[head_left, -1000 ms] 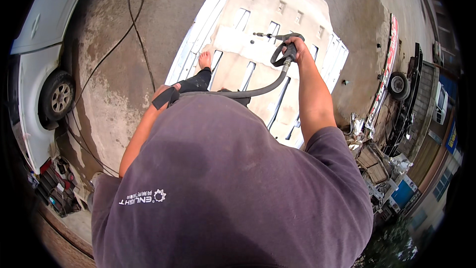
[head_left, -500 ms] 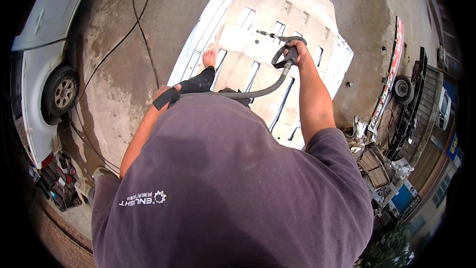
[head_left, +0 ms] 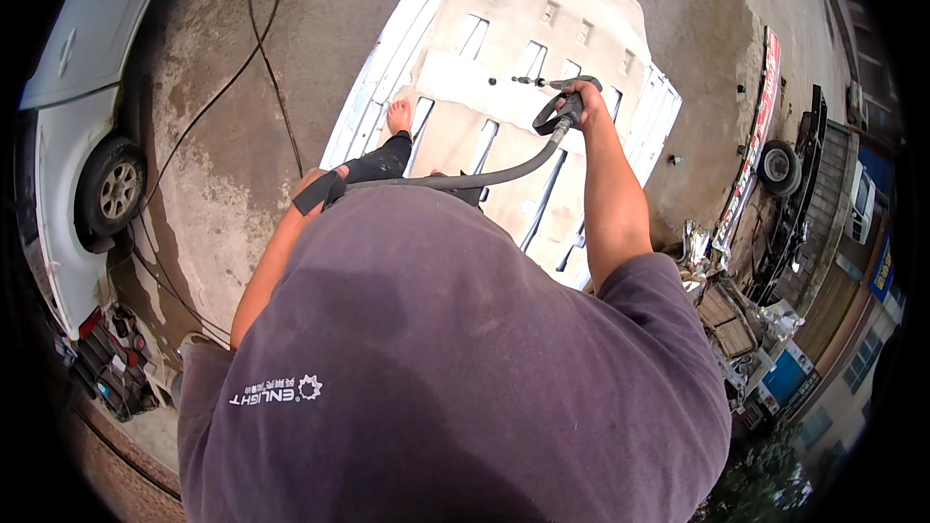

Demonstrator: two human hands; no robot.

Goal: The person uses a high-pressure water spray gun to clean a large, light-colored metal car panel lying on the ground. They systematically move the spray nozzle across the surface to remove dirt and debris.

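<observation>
My right hand [head_left: 584, 103] is closed around the grip of a black pressure-washer spray gun [head_left: 556, 114], its thin metal lance pointing left over a large panel [head_left: 465, 155]. The panel lies flat, its middle beige, slotted and dirty, its edges white and ribbed. From the gun's base a thick dark hose [head_left: 504, 174] curves left across my waist to my left hand [head_left: 312, 180]. That hand is closed by my hip where the hose arrives, with a flat black band over it; most of its fingers are hidden. My bare foot [head_left: 399, 117] is on the panel's left part.
Left stands a pale vehicle with a wheel [head_left: 114, 186]. A looped dark cable or hose [head_left: 262, 44] runs over the wet concrete. On the right lie a long red-and-white strip [head_left: 760, 126], a loose tyre [head_left: 779, 168] and scrap [head_left: 731, 320]. Dark clutter [head_left: 107, 363] sits lower left.
The right hand and spray gun have moved slightly right and nearer over the panel, and the lance's tip has shifted with them. The whole view has shifted a little. The left hand stays by the hip.
</observation>
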